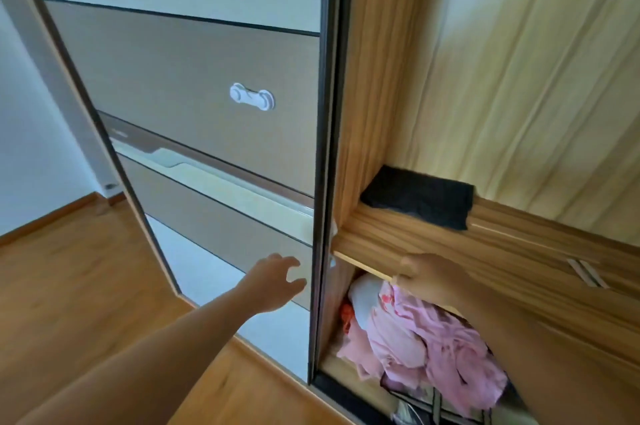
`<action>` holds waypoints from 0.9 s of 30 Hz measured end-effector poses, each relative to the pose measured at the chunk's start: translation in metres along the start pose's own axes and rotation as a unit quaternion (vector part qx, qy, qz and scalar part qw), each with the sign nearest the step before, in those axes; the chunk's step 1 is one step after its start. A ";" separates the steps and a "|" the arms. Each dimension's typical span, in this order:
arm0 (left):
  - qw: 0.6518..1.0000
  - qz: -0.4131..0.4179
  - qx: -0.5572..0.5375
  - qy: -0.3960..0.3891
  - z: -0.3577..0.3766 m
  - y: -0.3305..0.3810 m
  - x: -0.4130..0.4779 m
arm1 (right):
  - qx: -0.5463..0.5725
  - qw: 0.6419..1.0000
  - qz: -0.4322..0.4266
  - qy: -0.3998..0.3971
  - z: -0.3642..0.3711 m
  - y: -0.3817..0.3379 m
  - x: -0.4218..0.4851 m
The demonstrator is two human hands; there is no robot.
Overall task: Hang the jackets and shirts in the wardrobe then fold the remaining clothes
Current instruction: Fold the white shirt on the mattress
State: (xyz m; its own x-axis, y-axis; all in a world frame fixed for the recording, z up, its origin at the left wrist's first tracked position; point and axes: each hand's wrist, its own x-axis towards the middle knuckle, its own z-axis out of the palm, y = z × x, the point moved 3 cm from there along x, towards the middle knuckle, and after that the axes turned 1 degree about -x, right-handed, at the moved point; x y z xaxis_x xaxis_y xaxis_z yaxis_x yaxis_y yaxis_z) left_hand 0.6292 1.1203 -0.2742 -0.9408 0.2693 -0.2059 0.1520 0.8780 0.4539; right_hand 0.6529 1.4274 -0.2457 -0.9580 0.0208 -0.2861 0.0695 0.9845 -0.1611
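Pink clothes (415, 338) lay in a loose, unfolded heap in the wardrobe's (519, 78) lower compartment, under the wooden shelf (381, 234), w/ something red and something white tucked at the heap's left side.

Head view, the only one: sliding door (207, 78) stood over to the left, leaving the compartment exposed. L hand (277, 277) hung just beside the door's dark edge frame, fingers spread apart, holding nothing; whether it touched the door couldn't be told. R hand (429, 274) sat at the shelf's front lip, right above the heap, back of hand to camera. Its fingertips were hidden under the lip, so whether it gripped the lip, pinched fabric or held nothing couldn't be told. Black folded cloth (419, 201) lay on top of the shelf at its left end, apart from both hands. White latch (252, 97), prob. a child lock, was stuck on the door panel. Wood floor (69, 286) showed at left.

Step, by my read: early stage, getting clothes out for sorting; no hangers or rail in frame. Next move prob. needs R hand down into the heap to take one garment, then sort shirts/jackets vs. the rest. Heap looked tangled, so pieces may drag out together.

Writing/brands: none readable on latch, door or clothes.
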 end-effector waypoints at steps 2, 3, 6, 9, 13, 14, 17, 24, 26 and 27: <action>0.999 -0.027 0.007 0.020 -0.022 -0.035 -0.030 | -0.002 1.000 -0.023 0.008 -0.001 -0.035 -0.008; 0.999 -0.045 0.007 0.027 -0.032 -0.053 -0.044 | -0.002 0.999 -0.034 0.004 -0.001 -0.052 -0.008; 0.993 -0.112 0.008 0.031 -0.061 -0.106 -0.089 | -0.004 0.996 -0.092 -0.003 0.002 -0.108 0.001; 0.983 -0.177 0.000 0.047 -0.086 -0.161 -0.136 | -0.036 0.986 -0.155 -0.045 -0.005 -0.190 -0.009; 0.961 -0.260 -0.036 0.083 -0.107 -0.229 -0.206 | -0.044 0.970 -0.219 -0.093 0.008 -0.291 -0.007; 0.956 -0.278 -0.037 0.086 -0.110 -0.245 -0.225 | -0.053 0.965 -0.240 -0.095 0.014 -0.316 -0.007; 0.937 -0.328 -0.061 0.098 -0.112 -0.295 -0.283 | -0.085 0.945 -0.299 -0.100 0.030 -0.390 -0.015; 0.859 -0.482 -0.080 0.153 -0.101 -0.370 -0.406 | -0.160 0.867 -0.449 -0.145 0.085 -0.561 -0.037; 0.829 -0.523 -0.094 0.174 -0.097 -0.387 -0.443 | -0.193 0.836 -0.492 -0.151 0.103 -0.614 -0.045; 0.813 -0.543 -0.103 0.185 -0.095 -0.394 -0.461 | -0.210 0.819 -0.511 -0.154 0.111 -0.638 -0.050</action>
State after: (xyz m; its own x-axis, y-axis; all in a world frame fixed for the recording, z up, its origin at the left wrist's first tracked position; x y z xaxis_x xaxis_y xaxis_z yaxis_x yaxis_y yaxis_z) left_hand 0.9739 0.6129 -0.2760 -0.5191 -0.7905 -0.3249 -0.8467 0.4239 0.3216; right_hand 0.6873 0.7788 -0.2335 -0.3358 -0.8332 -0.4393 -0.8893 0.4341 -0.1437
